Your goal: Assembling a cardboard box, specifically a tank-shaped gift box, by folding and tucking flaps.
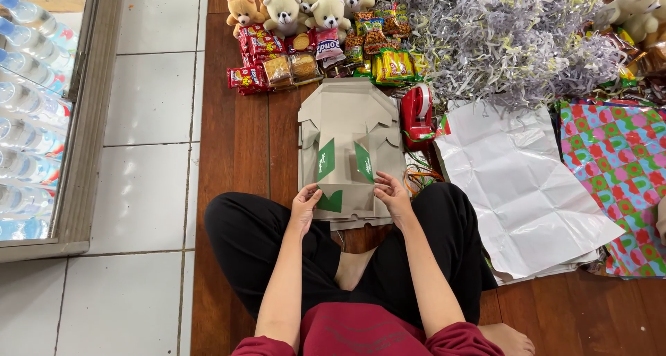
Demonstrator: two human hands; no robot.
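- left hand (305,205) pinches the near left edge of the flat grey cardboard box blank with green flaps (350,151), fingers curled.
- right hand (393,196) grips its near right flap, fingers partly closed.
- the blank lies on the wooden floor (236,148), just beyond the knees; red tape dispenser (417,114) to its right.

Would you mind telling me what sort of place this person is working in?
Probably a small shop's gift-packing corner. The person sits on a brown wooden floor folding a flat grey cardboard box, beside snack packets, teddy bears, shredded paper filler and a glass-door cooler of water bottles.
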